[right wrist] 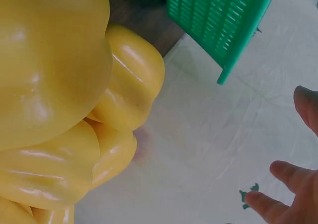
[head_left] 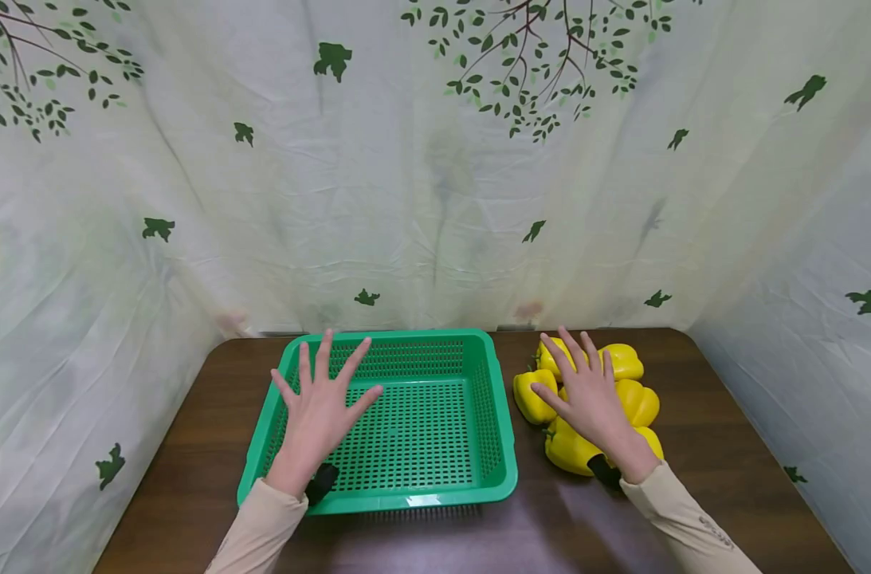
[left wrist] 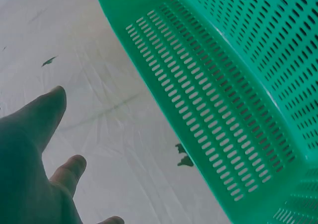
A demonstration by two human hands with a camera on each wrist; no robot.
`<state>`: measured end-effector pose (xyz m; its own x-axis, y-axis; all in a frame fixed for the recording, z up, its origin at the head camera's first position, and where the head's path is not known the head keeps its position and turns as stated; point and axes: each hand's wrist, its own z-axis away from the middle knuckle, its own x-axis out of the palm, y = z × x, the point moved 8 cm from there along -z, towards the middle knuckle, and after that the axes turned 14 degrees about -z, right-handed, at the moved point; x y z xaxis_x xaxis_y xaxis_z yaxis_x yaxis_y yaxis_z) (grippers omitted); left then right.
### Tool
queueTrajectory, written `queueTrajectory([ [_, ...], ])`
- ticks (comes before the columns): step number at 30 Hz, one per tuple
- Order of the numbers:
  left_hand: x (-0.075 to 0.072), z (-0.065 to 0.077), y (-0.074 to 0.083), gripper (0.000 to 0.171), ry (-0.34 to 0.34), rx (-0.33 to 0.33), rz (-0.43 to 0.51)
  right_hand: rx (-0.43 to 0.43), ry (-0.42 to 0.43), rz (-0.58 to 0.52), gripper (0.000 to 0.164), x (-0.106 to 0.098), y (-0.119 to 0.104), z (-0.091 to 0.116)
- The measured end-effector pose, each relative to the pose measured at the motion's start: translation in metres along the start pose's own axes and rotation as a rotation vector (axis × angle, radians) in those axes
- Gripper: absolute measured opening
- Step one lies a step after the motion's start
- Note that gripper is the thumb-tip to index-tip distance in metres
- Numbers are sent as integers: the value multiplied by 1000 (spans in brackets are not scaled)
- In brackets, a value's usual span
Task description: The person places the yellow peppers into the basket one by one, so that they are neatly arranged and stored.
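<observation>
My left hand is held over the left part of a green plastic basket, its fingers spread and nothing in them. The basket has slotted walls and a perforated bottom, and no items lie in it. To its right sits a cluster of several yellow bell peppers. Over them my right hand hovers with fingers spread, hiding part of the pile. The right wrist view has the peppers close up at left, with fingers of the right hand apart from them. In the left wrist view, the basket wall slants past the left fingers.
Basket and peppers stand on a dark brown wooden table. Behind and at both sides hangs a pale curtain printed with green leaves and branches. A dark band shows at the left wrist and another at the right.
</observation>
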<state>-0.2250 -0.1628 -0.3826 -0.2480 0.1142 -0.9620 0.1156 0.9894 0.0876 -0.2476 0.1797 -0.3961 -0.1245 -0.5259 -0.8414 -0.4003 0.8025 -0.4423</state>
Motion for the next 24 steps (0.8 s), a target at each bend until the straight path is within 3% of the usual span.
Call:
queueTrajectory([
  [18, -34, 12, -29, 65, 140, 48, 52, -141, 15, -116, 74, -15, -3, 6],
  [24, -34, 14, -48, 60, 89, 13, 145, -144, 3, -150, 75, -16, 0, 10],
])
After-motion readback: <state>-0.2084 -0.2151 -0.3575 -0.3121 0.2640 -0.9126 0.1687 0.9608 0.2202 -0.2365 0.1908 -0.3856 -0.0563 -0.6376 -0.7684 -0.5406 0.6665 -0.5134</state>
